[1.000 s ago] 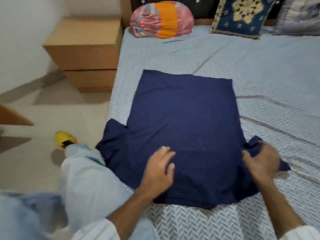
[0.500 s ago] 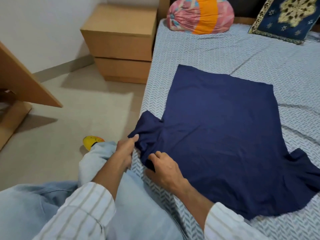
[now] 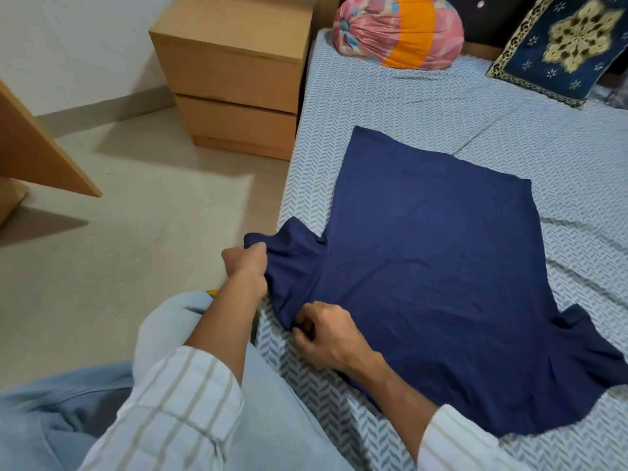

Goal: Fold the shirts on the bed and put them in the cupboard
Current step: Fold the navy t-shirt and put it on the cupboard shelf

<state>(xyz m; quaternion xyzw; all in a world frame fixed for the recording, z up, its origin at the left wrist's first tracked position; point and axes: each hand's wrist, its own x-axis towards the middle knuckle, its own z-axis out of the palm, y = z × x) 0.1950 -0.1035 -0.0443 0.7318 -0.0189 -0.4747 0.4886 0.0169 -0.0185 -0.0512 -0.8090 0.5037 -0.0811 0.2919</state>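
A navy blue shirt (image 3: 438, 266) lies spread flat on the bed (image 3: 373, 107), its hem toward the pillows and its sleeves toward me. My left hand (image 3: 246, 266) grips the end of the left sleeve at the bed's edge. My right hand (image 3: 326, 334) pinches the same sleeve's lower edge near the shoulder. The right sleeve lies loose on the sheet at the far right.
A wooden bedside drawer unit (image 3: 234, 73) stands left of the bed. A pink-and-orange bolster (image 3: 397, 28) and a blue embroidered cushion (image 3: 560, 45) sit at the headboard. A slanted wooden panel (image 3: 37, 147) juts in at left. My knee in light jeans (image 3: 176, 328) is beside the bed.
Both hands left the shirt's middle and right sleeve and moved to the left sleeve, which they now hold. The camera swung left and closer.
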